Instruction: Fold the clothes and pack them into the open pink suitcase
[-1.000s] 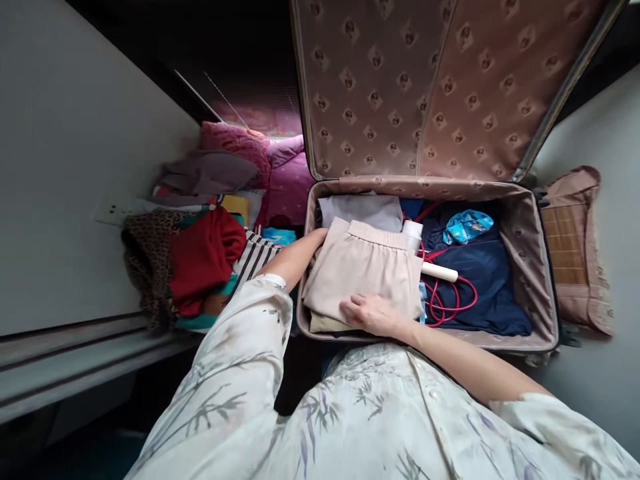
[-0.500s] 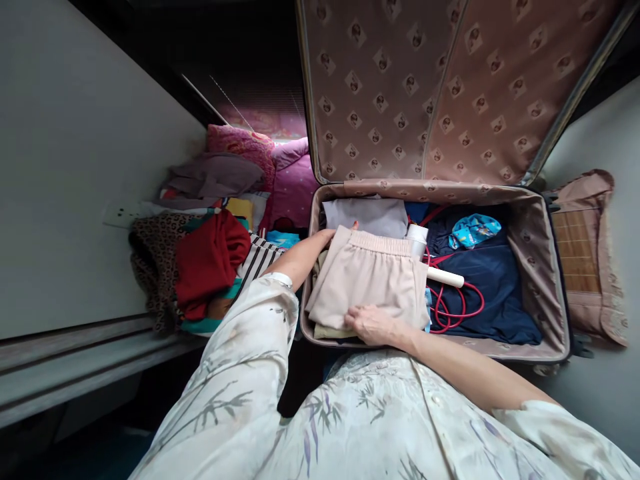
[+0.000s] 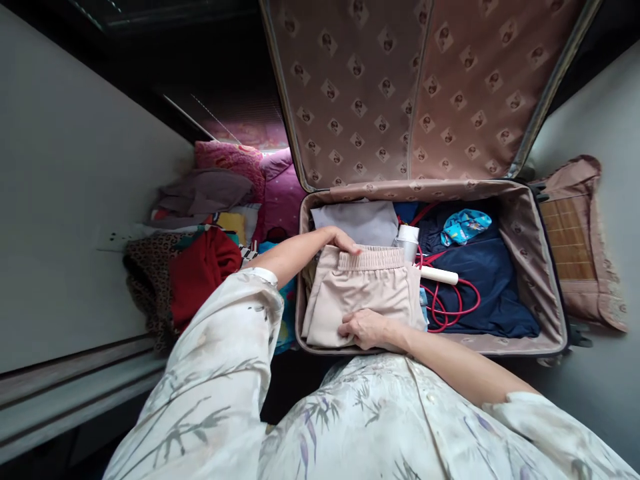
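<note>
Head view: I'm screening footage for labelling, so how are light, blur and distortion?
In the head view, light is dim, with a pink glow at the blind; in the head view, the beige garment, left hand and right hand look fairly sharp, without strong glare; the head view seems wide-angle, apparently stretching the right sleeve.

Left wall (image 3: 70,173) pale, socket plate (image 3: 117,237) on it; dark blind (image 3: 243,119) beyond, pinkish glow low down; right wall (image 3: 607,110) pale.
</note>
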Action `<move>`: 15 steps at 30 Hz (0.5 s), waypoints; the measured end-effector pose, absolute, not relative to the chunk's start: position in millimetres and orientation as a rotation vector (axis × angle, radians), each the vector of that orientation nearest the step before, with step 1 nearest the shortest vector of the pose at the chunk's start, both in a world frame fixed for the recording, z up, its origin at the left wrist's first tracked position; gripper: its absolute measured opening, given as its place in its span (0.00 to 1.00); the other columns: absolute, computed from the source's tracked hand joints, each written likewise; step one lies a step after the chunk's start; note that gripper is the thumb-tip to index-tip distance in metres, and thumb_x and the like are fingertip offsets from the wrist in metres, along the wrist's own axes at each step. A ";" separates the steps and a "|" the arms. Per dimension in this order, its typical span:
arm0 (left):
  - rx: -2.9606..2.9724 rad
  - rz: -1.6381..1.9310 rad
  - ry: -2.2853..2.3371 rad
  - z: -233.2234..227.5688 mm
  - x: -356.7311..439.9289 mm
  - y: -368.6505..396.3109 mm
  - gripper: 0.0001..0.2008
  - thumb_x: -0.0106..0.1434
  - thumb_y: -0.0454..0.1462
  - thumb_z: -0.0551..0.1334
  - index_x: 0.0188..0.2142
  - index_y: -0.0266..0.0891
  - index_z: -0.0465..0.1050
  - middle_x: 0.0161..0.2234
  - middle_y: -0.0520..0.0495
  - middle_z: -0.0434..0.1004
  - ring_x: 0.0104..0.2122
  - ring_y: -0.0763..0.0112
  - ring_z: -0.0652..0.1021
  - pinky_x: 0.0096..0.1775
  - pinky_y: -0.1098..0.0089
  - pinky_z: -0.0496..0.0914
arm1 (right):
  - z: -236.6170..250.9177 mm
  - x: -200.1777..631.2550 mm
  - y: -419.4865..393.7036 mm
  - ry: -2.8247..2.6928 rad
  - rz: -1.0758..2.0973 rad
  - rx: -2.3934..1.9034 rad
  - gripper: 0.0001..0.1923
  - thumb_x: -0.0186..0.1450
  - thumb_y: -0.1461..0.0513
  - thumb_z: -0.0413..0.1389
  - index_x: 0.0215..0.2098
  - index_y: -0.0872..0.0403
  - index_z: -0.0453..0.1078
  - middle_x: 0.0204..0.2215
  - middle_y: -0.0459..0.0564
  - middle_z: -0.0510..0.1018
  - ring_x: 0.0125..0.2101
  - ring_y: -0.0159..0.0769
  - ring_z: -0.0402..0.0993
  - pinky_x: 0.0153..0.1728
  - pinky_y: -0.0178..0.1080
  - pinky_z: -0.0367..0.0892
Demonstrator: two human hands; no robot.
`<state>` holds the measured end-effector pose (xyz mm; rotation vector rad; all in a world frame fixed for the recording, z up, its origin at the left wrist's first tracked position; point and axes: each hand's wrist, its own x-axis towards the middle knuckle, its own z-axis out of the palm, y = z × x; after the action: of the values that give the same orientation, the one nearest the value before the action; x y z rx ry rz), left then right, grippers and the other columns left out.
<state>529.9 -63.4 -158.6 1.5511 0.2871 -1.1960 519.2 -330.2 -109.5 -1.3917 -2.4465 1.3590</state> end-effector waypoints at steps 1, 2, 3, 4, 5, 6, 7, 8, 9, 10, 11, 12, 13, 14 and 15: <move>1.541 -1.210 0.259 -156.4 530.8 -71.1 0.28 0.43 0.48 0.74 0.43 0.36 0.82 0.42 0.44 0.84 0.46 0.53 0.80 0.47 0.61 0.75 | -110.4 519.6 -330.8 -2.435 1.356 -1.386 0.17 0.61 0.65 0.55 0.48 0.53 0.74 0.41 0.52 0.79 0.35 0.37 0.75 0.30 0.35 0.62; 1.543 -1.201 0.240 -153.8 531.4 -79.6 0.29 0.40 0.45 0.76 0.43 0.38 0.82 0.43 0.46 0.84 0.47 0.53 0.80 0.49 0.62 0.75 | -111.7 519.8 -331.4 -2.424 1.354 -1.381 0.16 0.61 0.65 0.55 0.48 0.53 0.74 0.41 0.52 0.79 0.35 0.37 0.75 0.31 0.35 0.63; 1.581 -1.171 0.246 -150.4 531.1 -88.8 0.30 0.38 0.42 0.78 0.44 0.39 0.81 0.43 0.49 0.84 0.48 0.54 0.79 0.50 0.63 0.74 | -113.0 520.0 -332.2 -2.415 1.350 -1.376 0.16 0.62 0.65 0.54 0.48 0.54 0.73 0.41 0.53 0.79 0.35 0.37 0.75 0.32 0.36 0.63; 1.673 -1.116 0.285 -145.7 529.6 -98.5 0.31 0.37 0.39 0.78 0.44 0.40 0.81 0.43 0.50 0.84 0.48 0.54 0.79 0.51 0.64 0.74 | -114.0 520.2 -333.0 -2.405 1.345 -1.374 0.16 0.62 0.65 0.54 0.48 0.55 0.73 0.41 0.53 0.79 0.35 0.37 0.74 0.33 0.36 0.64; 1.791 -1.070 0.345 -139.5 526.1 -109.2 0.31 0.37 0.39 0.78 0.44 0.40 0.80 0.42 0.50 0.84 0.47 0.53 0.80 0.50 0.64 0.74 | -114.3 520.7 -334.3 -2.395 1.338 -1.373 0.16 0.62 0.65 0.54 0.48 0.56 0.73 0.41 0.54 0.78 0.35 0.37 0.74 0.34 0.36 0.65; 1.924 -1.037 0.415 -131.8 520.3 -121.3 0.30 0.38 0.39 0.78 0.44 0.39 0.79 0.41 0.48 0.83 0.45 0.52 0.80 0.49 0.64 0.74 | -113.4 521.8 -336.4 -2.381 1.326 -1.377 0.16 0.62 0.66 0.54 0.49 0.57 0.73 0.41 0.55 0.78 0.35 0.38 0.74 0.36 0.37 0.66; 2.066 -1.011 0.480 -122.9 511.6 -135.5 0.31 0.40 0.40 0.78 0.45 0.38 0.78 0.41 0.46 0.83 0.44 0.51 0.80 0.47 0.63 0.74 | -110.7 523.9 -339.8 -2.365 1.311 -1.380 0.17 0.62 0.66 0.55 0.49 0.58 0.73 0.42 0.56 0.78 0.37 0.39 0.74 0.38 0.38 0.67; 2.216 -0.976 0.529 -113.4 499.9 -152.3 0.30 0.43 0.41 0.78 0.47 0.37 0.77 0.41 0.42 0.82 0.43 0.50 0.80 0.45 0.62 0.74 | -106.0 527.5 -344.8 -2.341 1.300 -1.386 0.18 0.62 0.66 0.55 0.50 0.58 0.73 0.44 0.58 0.77 0.38 0.40 0.74 0.41 0.39 0.68; 2.371 -0.905 0.558 -103.9 485.5 -171.7 0.30 0.47 0.42 0.77 0.49 0.36 0.76 0.42 0.39 0.81 0.42 0.49 0.80 0.44 0.60 0.73 | -99.0 532.9 -351.8 -2.308 1.307 -1.397 0.18 0.61 0.66 0.56 0.50 0.59 0.73 0.45 0.59 0.77 0.40 0.41 0.74 0.43 0.40 0.68; 2.521 -0.781 0.565 -95.1 468.9 -193.4 0.27 0.52 0.42 0.74 0.50 0.36 0.75 0.44 0.35 0.80 0.43 0.48 0.79 0.44 0.59 0.73 | -89.9 540.5 -361.1 -2.257 1.347 -1.409 0.18 0.62 0.66 0.55 0.50 0.59 0.73 0.45 0.59 0.77 0.41 0.42 0.75 0.45 0.40 0.69; 2.663 -0.650 0.570 -87.5 451.3 -216.4 0.20 0.61 0.41 0.69 0.50 0.35 0.74 0.44 0.33 0.79 0.43 0.49 0.79 0.45 0.57 0.72 | -78.8 550.2 -372.5 -2.188 1.422 -1.407 0.17 0.63 0.66 0.54 0.50 0.58 0.73 0.45 0.59 0.77 0.42 0.42 0.75 0.46 0.41 0.69; 2.786 -0.537 0.587 -81.5 434.0 -239.6 0.13 0.67 0.37 0.62 0.50 0.36 0.74 0.43 0.33 0.78 0.43 0.51 0.78 0.45 0.56 0.71 | -66.4 561.8 -385.7 -2.099 1.523 -1.392 0.16 0.64 0.66 0.53 0.50 0.56 0.74 0.45 0.58 0.78 0.43 0.41 0.75 0.47 0.41 0.69; 2.871 -0.445 0.590 -77.2 418.1 -261.5 0.11 0.71 0.34 0.56 0.50 0.38 0.74 0.41 0.34 0.77 0.42 0.54 0.78 0.44 0.57 0.70 | -53.1 574.8 -400.0 -1.987 1.637 -1.359 0.17 0.67 0.65 0.49 0.51 0.54 0.73 0.44 0.55 0.78 0.43 0.40 0.76 0.47 0.40 0.70; 2.935 -0.371 0.624 -74.7 404.6 -280.7 0.12 0.72 0.32 0.54 0.50 0.38 0.73 0.40 0.34 0.77 0.40 0.56 0.77 0.42 0.58 0.70 | -39.8 588.8 -414.6 -1.887 1.725 -1.288 0.18 0.70 0.65 0.46 0.52 0.52 0.73 0.46 0.54 0.79 0.45 0.39 0.76 0.49 0.40 0.69; 2.994 -0.294 0.671 -73.7 394.3 -296.3 0.13 0.72 0.31 0.53 0.51 0.38 0.73 0.40 0.35 0.77 0.39 0.57 0.77 0.40 0.58 0.69 | -27.2 603.1 -428.5 -1.803 1.769 -1.243 0.18 0.71 0.64 0.45 0.54 0.51 0.72 0.48 0.54 0.78 0.47 0.38 0.75 0.51 0.40 0.69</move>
<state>394.3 -296.3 -73.7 2.9944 0.6712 -0.2935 603.1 -428.5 -27.2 -1.2429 -1.8027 1.7687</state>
